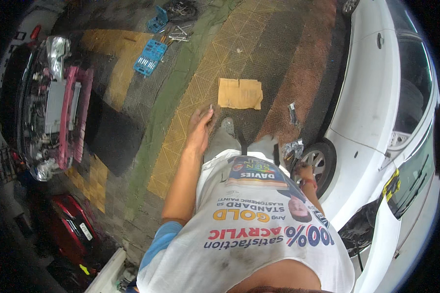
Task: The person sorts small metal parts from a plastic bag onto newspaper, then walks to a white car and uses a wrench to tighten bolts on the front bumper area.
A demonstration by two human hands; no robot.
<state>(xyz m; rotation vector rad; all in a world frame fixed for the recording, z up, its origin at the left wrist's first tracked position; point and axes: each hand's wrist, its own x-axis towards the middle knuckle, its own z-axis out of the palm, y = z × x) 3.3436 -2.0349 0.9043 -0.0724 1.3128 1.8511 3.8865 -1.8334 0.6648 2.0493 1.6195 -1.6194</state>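
Note:
My left hand (pixel 199 129) is raised in front of my left thigh, its fingers stretched out and apart, with nothing visible in it. Down by my right side, my right hand (pixel 305 173) has a red band at the wrist, and its fingers are curled. Just beyond those fingers is a dark item in shiny clear plastic (pixel 293 149). Whether the hand grips that item is too small to make out. The wheel (pixel 318 163) of a white car is right beside this hand. A flat piece of brown cardboard (pixel 240 94) lies on the floor ahead of my feet.
The white car (pixel 364 97) runs along my right. Another plastic-wrapped piece (pixel 292 113) lies near its wheel. Ahead to the left are a blue socket case (pixel 150 57) and loose wrenches (pixel 180 33). A car with its front stripped, showing a pink bumper beam (pixel 68 117), stands left.

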